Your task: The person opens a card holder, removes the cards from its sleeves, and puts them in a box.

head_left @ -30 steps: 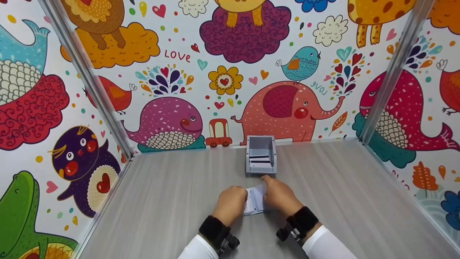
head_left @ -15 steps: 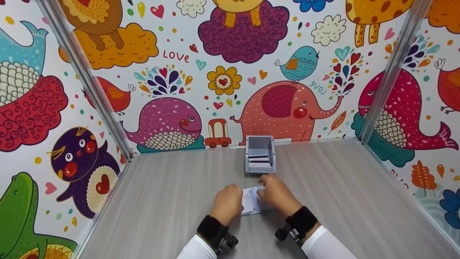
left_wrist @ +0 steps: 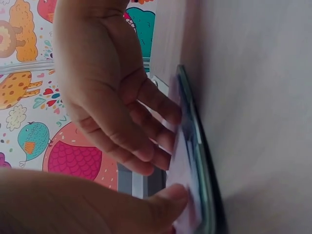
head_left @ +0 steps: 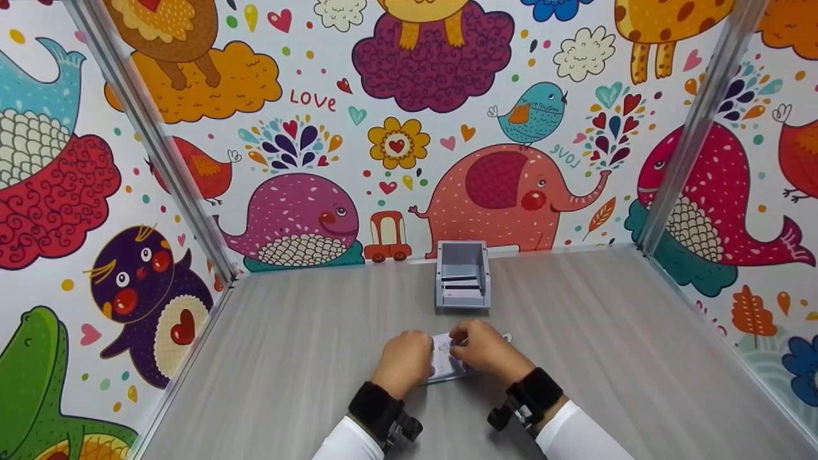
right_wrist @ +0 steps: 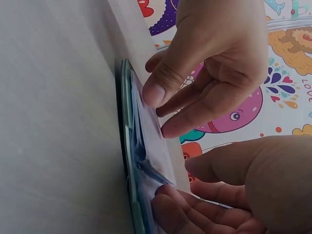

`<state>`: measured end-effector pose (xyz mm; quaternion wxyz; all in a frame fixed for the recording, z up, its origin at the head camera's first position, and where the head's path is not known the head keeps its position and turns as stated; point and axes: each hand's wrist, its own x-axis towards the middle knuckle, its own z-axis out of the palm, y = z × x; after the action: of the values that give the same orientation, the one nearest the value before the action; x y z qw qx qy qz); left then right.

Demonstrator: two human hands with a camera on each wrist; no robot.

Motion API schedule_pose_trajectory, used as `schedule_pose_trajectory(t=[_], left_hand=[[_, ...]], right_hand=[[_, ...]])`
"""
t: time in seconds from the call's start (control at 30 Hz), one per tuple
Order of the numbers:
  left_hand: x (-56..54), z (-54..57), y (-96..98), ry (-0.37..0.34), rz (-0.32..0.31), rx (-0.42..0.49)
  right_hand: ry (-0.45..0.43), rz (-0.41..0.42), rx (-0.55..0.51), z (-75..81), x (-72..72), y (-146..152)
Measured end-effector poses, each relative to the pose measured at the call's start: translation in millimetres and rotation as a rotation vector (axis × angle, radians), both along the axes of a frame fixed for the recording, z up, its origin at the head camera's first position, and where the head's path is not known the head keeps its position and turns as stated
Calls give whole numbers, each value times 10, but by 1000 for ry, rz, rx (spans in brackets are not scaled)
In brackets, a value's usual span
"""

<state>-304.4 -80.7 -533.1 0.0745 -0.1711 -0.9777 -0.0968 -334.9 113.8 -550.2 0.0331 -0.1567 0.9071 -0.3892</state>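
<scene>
A small booklet-like card holder (head_left: 442, 361) with clear sleeves lies open on the table. Its teal cover edge (left_wrist: 207, 180) shows in the left wrist view. My left hand (head_left: 404, 363) holds its left side, with the thumb (right_wrist: 155, 93) on the page and fingers curled near the edge. Over the right half, my right hand (head_left: 489, 350) has bent fingers. Those fingertips (right_wrist: 166, 197) touch a raised clear sleeve (right_wrist: 155, 171), while the right thumb stands apart from them. Most of the right half is hidden under that hand.
Behind the card holder a grey open-front bin (head_left: 464, 304) stands near the back wall. Several flat cards (head_left: 461, 292) sit inside it. Metal posts (head_left: 668, 172) and cartoon-printed panels enclose the table. A small pale tab (head_left: 507, 337) shows just beyond my right hand.
My right hand has moved left and slightly nearer across the holder, now covering its middle fold. The pale tab has come into sight. My left hand stays at the left side.
</scene>
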Motion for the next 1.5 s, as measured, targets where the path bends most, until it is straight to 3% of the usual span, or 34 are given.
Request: schedule_pose_trajectory(t=[0.5,1.23,1.5], left_hand=[[-3,-70,21,24,6,-17],[29,-50,40,22,-25,2],[33,-59,41,19,-27,3]], right_hand=[[-189,-80,-175,-75,-27,-15],[-189,-69,-258,-94,-16,14],[-227,-73,-276,-85,-15,22]])
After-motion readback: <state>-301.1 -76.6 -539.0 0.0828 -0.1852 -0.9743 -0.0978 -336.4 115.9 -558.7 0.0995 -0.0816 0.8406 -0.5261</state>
